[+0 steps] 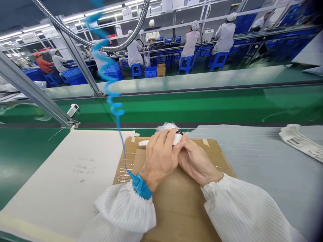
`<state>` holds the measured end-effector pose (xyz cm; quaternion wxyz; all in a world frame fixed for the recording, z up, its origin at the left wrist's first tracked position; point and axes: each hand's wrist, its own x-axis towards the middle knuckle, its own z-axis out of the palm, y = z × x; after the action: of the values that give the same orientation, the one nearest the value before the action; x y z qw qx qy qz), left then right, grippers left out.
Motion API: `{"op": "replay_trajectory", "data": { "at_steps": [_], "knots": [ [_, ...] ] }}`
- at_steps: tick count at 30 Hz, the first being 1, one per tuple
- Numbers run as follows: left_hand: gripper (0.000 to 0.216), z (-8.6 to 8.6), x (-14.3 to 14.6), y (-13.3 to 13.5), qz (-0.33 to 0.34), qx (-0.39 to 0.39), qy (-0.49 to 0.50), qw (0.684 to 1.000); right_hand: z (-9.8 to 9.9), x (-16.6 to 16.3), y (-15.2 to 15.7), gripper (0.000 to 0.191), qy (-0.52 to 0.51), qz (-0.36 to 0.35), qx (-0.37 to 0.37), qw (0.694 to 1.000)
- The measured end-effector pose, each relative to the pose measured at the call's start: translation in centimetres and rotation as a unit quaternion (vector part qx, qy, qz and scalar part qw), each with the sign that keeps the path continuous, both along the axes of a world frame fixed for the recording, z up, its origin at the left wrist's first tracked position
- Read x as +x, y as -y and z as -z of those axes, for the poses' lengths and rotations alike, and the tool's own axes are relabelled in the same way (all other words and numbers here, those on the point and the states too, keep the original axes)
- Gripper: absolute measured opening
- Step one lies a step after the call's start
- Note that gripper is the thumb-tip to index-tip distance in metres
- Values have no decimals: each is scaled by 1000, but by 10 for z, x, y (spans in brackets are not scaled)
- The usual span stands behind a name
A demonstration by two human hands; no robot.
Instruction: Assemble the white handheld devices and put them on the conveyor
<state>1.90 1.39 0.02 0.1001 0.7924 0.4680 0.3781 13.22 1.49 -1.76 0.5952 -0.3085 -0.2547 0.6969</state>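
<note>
A white plastic device with a black end (178, 137) lies in both hands above the cardboard sheet (184, 208). Its exact kind cannot be made out, since my fingers cover most of it. My left hand (161, 153) wraps over it from above, with a blue wrist strap (141, 186) round the wrist. At the black end, my right hand (195, 156) is closed with its fingertips against the device. A crumpled clear plastic bag (167, 126) sits just beyond the hands.
A blue coiled cord (111, 84) hangs down to the wrist strap. White paper (63, 174) covers the left; grey foam sheet (264, 161) the right, with a white plastic housing (301, 141) on it. Beyond runs a green conveyor belt (176, 107). Several people sit at far benches.
</note>
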Motion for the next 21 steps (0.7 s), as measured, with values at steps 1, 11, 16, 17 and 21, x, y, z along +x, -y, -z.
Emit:
{"op": "replay_trajectory", "data": {
  "at_steps": [1, 11, 16, 17, 21],
  "knots": [
    [40, 1, 2, 0, -6, 9, -2, 1000, -1, 1, 0, 14, 2, -4, 1, 1000],
    [37, -2, -13, -2, 26, -93, -81, 992, -15, 37, -12, 23, -62, 2, -42, 997],
    [39, -6, -6, -1, 2, -192, 73, 979, -13, 36, -14, 31, -20, 18, -23, 999],
    [47, -6, -6, -3, -10, -254, 126, 959, -12, 34, -14, 33, -7, 29, -22, 999],
    [49, -7, -14, -13, -18, -499, 302, 812, -11, 29, -11, 30, 33, 34, 8, 999]
  ]
}}
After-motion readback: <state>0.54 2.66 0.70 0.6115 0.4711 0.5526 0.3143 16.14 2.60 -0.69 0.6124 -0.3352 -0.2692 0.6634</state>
